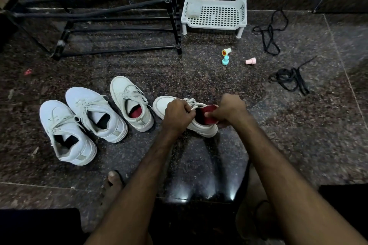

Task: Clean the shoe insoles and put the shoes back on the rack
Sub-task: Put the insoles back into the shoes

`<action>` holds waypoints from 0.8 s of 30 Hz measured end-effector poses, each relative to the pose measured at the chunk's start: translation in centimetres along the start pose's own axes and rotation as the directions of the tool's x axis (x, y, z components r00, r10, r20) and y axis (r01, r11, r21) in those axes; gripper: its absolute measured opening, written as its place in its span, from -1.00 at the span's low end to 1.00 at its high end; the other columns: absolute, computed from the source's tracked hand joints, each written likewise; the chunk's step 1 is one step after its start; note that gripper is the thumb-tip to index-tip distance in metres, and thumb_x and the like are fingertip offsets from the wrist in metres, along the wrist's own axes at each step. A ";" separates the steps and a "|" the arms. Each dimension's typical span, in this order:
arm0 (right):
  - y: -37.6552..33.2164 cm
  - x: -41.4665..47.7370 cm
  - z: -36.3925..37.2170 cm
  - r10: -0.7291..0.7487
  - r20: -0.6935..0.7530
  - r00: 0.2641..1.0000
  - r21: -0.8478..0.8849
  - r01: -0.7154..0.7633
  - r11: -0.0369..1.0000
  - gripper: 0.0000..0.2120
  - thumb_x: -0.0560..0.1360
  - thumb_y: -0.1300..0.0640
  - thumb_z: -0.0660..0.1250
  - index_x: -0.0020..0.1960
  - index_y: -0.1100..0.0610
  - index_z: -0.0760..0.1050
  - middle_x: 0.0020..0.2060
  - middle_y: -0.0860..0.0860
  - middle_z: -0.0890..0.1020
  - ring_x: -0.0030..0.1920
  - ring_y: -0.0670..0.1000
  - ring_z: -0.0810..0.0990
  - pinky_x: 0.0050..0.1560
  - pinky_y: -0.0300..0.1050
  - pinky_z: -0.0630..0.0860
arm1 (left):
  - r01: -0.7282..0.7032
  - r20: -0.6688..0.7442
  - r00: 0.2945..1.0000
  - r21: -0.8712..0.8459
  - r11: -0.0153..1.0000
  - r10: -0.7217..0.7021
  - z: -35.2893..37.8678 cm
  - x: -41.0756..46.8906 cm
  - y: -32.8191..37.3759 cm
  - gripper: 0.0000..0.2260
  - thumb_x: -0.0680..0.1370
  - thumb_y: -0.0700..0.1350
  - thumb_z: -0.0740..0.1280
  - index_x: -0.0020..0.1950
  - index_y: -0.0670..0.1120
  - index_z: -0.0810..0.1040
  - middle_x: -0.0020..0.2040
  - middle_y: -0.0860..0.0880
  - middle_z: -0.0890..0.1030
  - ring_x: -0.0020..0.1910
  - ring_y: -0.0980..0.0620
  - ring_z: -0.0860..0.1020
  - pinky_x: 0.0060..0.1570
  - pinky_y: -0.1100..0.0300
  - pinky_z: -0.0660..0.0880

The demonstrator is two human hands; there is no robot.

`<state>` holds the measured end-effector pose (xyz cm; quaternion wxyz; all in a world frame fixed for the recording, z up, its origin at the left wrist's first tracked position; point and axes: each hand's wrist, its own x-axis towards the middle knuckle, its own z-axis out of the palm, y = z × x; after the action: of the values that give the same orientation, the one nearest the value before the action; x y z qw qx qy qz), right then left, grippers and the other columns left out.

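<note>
Single head-worn wide-angle view, close above, looking forward and steeply down at floor before shoe rack, rack upper left

red insole bent, partly inside white shoe

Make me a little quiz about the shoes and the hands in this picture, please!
1. How many white shoes are on the floor?
2. True or false: the black rack holds a shoe.
3. What does the right hand pinch? A) a red insole B) a black lace C) a pink cap

Key: 1 four; 2 false; 3 A.
</note>
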<state>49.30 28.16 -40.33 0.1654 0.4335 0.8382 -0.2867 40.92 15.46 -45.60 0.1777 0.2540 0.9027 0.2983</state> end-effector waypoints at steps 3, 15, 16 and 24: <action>1.0 -0.3 0.8 0.043 -0.049 0.998 0.077 -0.039 0.996 -0.82 0.35 0.14 0.48 -0.19 0.24 0.57 -0.33 0.11 0.68 -0.31 0.03 0.69 -0.28 -0.13 0.60 | 0.003 -0.003 1.000 0.007 1.000 -0.003 0.1 0.1 -0.1 -0.90 0.39 -0.11 0.45 -0.28 -0.13 0.63 -0.25 -0.08 0.67 -0.18 -0.08 0.61 -0.15 0.10 0.48; 2.2 0.5 3.0 0.123 0.474 0.872 0.881 -0.465 -0.091 -0.87 0.54 0.44 0.16 -0.12 0.39 0.47 -0.53 0.15 0.57 -0.61 -0.08 0.55 -0.61 -0.35 0.45 | -0.013 -0.022 1.000 0.024 1.000 0.014 0.5 0.3 -0.2 -0.89 0.38 -0.10 0.45 -0.30 -0.09 0.60 -0.25 -0.08 0.66 -0.18 -0.09 0.60 -0.15 0.11 0.46; 2.3 0.3 3.1 0.059 0.519 0.853 0.845 -0.502 -0.183 -0.82 0.57 0.41 0.14 -0.16 0.41 0.45 -0.56 0.15 0.56 -0.62 -0.08 0.55 -0.60 -0.35 0.46 | -0.014 -0.026 1.000 0.026 1.000 0.015 0.5 0.3 -0.2 -0.89 0.38 -0.09 0.45 -0.29 -0.10 0.60 -0.25 -0.08 0.65 -0.17 -0.09 0.60 -0.15 0.10 0.46; -1.3 1.0 1.3 -0.038 0.436 0.899 0.585 -0.251 0.771 -0.78 0.53 0.28 0.15 -0.17 0.25 0.55 -0.28 0.17 0.62 -0.38 0.03 0.50 -0.34 -0.18 0.51 | -0.021 -0.017 1.000 0.030 0.999 0.021 0.2 0.8 -0.9 -0.89 0.38 -0.09 0.44 -0.29 -0.09 0.59 -0.24 -0.09 0.65 -0.15 -0.10 0.59 -0.15 0.09 0.45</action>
<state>47.68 27.40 -41.46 0.2055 0.4385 0.6107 -0.6265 40.09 15.35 -46.47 0.1631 0.2637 0.9059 0.2886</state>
